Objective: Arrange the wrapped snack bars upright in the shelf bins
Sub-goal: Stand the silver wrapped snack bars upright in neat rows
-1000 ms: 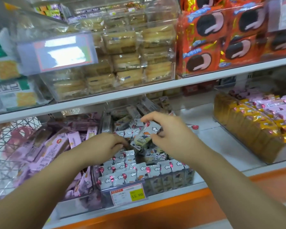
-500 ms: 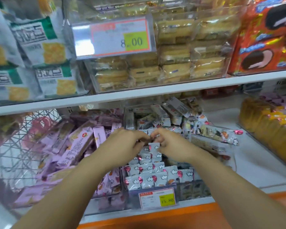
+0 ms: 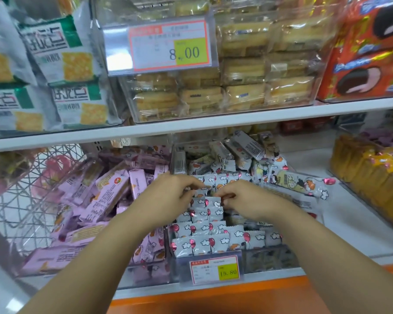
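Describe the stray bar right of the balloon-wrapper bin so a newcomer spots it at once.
Find the lower shelf's clear bin with the 15.80 price tag. At its right edge, past the right hand, one white cartoon-printed bar lies flat. Unlike the upright rows, it shows its full length: yellow panel, red balloon at its end.

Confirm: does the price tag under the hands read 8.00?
No, the lower tag reads 15.80; the 8.00 tag hangs higher up.
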Available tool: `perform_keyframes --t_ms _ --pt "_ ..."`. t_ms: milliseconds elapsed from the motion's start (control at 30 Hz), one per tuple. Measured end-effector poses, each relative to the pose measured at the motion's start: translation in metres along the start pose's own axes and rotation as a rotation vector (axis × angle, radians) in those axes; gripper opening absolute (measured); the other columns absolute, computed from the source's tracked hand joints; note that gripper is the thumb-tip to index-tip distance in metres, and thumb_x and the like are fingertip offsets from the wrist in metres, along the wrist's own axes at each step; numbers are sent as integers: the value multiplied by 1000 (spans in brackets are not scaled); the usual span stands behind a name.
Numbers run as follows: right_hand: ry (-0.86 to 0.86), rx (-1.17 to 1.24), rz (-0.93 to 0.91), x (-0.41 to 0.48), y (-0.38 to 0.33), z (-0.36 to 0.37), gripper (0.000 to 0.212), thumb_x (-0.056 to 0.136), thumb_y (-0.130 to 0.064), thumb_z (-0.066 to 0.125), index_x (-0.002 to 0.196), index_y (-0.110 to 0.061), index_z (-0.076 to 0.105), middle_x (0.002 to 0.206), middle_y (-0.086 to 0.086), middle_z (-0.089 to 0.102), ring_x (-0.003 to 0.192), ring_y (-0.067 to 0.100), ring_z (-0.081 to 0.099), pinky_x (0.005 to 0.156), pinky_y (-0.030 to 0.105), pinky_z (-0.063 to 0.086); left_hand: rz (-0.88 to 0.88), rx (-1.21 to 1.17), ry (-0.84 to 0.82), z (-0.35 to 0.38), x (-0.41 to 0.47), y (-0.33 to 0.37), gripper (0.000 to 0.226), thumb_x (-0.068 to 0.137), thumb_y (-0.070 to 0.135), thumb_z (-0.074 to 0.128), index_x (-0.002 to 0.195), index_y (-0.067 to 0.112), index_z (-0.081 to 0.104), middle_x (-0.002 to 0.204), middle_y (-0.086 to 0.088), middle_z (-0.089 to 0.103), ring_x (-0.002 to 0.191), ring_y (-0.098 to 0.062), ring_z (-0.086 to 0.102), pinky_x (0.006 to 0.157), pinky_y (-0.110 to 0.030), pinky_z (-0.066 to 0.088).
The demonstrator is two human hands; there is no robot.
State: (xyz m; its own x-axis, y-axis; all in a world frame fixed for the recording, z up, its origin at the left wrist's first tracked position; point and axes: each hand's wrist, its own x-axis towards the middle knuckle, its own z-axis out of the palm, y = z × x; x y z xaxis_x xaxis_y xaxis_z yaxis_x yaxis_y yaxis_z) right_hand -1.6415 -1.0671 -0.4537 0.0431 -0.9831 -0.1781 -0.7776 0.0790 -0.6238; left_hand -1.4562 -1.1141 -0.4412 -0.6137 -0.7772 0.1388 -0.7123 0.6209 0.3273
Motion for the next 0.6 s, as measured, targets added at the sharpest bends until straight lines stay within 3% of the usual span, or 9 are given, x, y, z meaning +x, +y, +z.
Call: perform_keyframes --t_ms 67,167,267,367,500,600 --pt "12 9 -24 -3 0 -2 41 98 -5 41 135 -21 51 137 1 52 114 14 54 87 20 41 -18 14 40 -6 -1 4 32 96 16 47 120 31 60 112 11 65 79 -13 64 74 -28 52" --pt "9 42 -57 -9 1 -3 42 98 -4 40 137 -20 48 140 0 49 125 11 47 95 17 35 -44 139 200 -13 7 7 30 94 19 49 119 31 61 114 12 66 96 -12 63 93 -36 46" --pt "40 110 -76 -14 1 -3 40 99 -6 41 136 -20 48 140 -2 49 125 12 46 104 24 35 -103 280 273 -12 27 6 26 93 27 49 116 32 59 105 5 68 93 -19 63 78 -31 48" --pt "97 158 -116 -20 0 -6 39 100 -8 40 134 -22 48 137 -6 50 123 9 47 101 21 36 -114 404 268 -1 51 4 26 90 30 50 114 26 58 95 1 66 82 -20 60 65 -25 41" --pt "152 188 -159 -26 -2 -8 37 99 -8 42 130 -25 52 130 -8 55 116 4 50 96 17 37 -163 478 209 9 75 1 33 87 40 54 118 32 58 85 3 66 80 -20 59 86 -34 42" --pt "178 210 -160 -29 -1 -10 36 99 -10 43 130 -27 52 130 -10 55 116 5 50 97 19 38 -205 505 175 13 81 2 29 87 39 54 113 30 60 75 4 57 77 -21 57 86 -34 42"
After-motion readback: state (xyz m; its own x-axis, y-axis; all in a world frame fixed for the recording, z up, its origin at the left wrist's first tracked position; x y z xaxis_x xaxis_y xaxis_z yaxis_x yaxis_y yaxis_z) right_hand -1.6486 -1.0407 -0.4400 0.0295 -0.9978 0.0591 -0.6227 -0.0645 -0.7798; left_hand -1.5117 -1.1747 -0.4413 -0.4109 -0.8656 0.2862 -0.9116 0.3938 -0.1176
